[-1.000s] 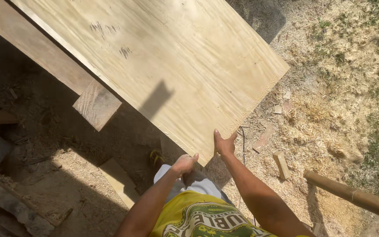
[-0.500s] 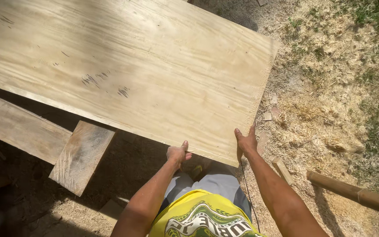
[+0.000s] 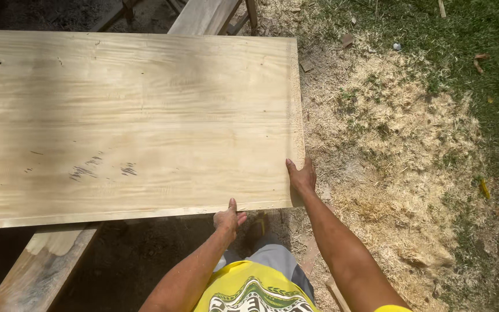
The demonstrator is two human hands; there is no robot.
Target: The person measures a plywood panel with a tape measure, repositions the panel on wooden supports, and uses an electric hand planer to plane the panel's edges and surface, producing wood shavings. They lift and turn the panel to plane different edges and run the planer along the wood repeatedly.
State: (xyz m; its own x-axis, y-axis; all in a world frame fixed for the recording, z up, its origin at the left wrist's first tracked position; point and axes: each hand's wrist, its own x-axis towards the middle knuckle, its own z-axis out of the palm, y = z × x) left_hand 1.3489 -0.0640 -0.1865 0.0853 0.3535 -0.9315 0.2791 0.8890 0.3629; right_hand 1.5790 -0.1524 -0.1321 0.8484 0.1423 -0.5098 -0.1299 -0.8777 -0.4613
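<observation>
Two hands grip the board (image 3: pixel 134 121): left hand (image 3: pixel 229 219) fingers under its near edge, right hand (image 3: pixel 302 176) clasping the corner, so it is steadied on the plank (image 3: pixel 41 268).

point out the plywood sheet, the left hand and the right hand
plywood sheet (image 3: pixel 134 121): head view, middle of its pale top face
left hand (image 3: pixel 229 219): head view, back of the hand at the sheet's near edge
right hand (image 3: pixel 302 178): head view, back of the hand at the sheet's near right corner
</observation>
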